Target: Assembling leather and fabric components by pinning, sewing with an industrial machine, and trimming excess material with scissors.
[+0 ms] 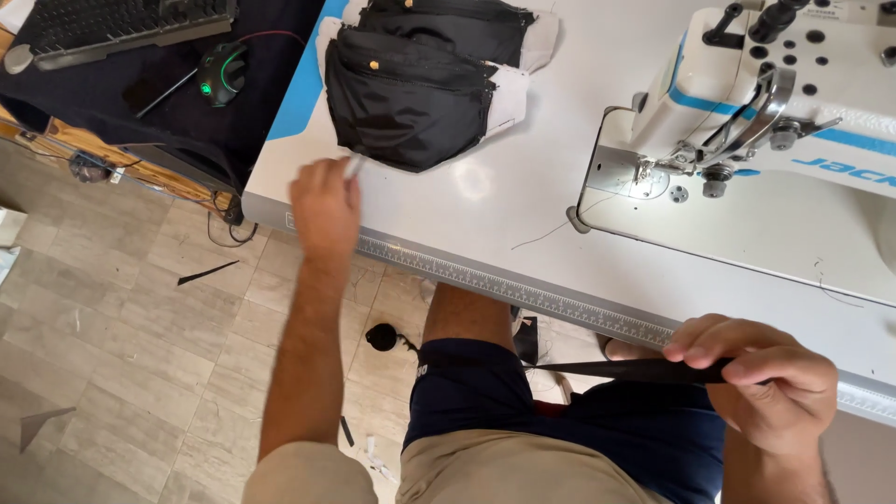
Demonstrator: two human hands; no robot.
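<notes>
Black strap is pinched in the right hand; left hand grips a small tool beside stacked black pieces on the worktop, unsewn.

I see no boxes, packs, signs or screens. The one label is the blue name on the white sewing machine, at the right of my bench. It sits on a blue stripe that runs across the machine's side. A ruler strip with small marks runs along the bench's front edge.
</notes>
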